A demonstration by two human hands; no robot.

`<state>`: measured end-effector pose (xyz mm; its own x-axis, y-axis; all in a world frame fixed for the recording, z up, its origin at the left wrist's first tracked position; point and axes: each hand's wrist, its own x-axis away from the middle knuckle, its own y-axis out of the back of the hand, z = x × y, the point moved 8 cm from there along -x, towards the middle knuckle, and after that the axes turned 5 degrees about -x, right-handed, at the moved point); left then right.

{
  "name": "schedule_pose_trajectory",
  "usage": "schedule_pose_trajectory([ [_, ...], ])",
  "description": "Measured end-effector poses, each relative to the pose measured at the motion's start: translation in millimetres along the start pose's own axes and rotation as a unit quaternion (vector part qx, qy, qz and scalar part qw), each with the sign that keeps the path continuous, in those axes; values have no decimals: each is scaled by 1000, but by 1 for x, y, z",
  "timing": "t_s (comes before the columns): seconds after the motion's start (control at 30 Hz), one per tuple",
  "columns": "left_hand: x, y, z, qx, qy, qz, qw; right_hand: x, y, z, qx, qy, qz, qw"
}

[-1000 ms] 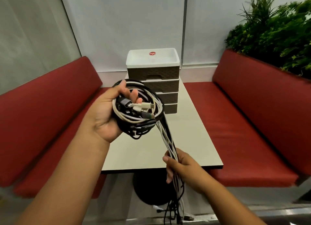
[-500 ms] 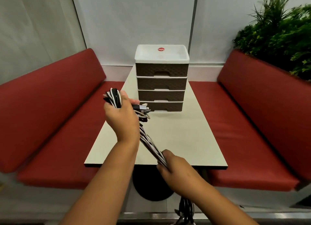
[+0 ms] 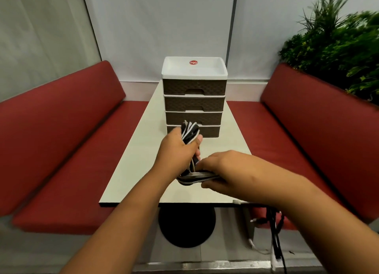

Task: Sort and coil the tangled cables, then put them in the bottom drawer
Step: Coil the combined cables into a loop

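My left hand [image 3: 177, 150] grips a bundle of black and white cables [image 3: 190, 132] above the middle of the pale table [image 3: 141, 161]. The bundle's top loop sticks out above my fist, in front of the bottom drawer [image 3: 211, 131] of a brown drawer unit [image 3: 194, 97] with a white top. My right hand [image 3: 223, 171] holds the same strands just below and to the right, where they bend sideways. Loose cable ends [image 3: 275, 243] hang down past the table's near right edge. All the drawers look closed.
Red padded benches [image 3: 61, 142] line both sides of the table, the right bench [image 3: 320, 134] backed by a green plant [image 3: 338, 42]. A black pedestal base [image 3: 186, 226] stands under the table. White wall panels close off the far end.
My left hand has moved right and lower with the bundle, now in front of the bottom drawer. My right hand rose from the table edge and swung the strands across to the right.
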<state>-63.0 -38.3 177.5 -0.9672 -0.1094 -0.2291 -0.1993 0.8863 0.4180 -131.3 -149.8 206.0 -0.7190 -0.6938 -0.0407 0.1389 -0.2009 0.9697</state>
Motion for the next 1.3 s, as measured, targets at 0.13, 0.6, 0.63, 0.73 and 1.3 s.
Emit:
schedule_pose_trajectory([
  [0.13, 5, -19, -2, -12, -9, 140, 990, -2, 18, -8, -115, 26, -12, 993],
  [0.6, 52, -54, -28, 201, -47, 471, 858, -1, 45, -28, -316, -3, -39, 948],
  [0.63, 51, -55, -25, 201, -46, 476, 855, -1, 45, -28, -313, -6, -38, 949],
  [0.73, 56, -59, -19, 201, -34, 510, 836, 1, 36, -30, -311, -7, -8, 950],
  [1.3, 45, -51, -13, 288, 35, 485, 825, 12, -25, -72, -473, -79, -142, 866],
])
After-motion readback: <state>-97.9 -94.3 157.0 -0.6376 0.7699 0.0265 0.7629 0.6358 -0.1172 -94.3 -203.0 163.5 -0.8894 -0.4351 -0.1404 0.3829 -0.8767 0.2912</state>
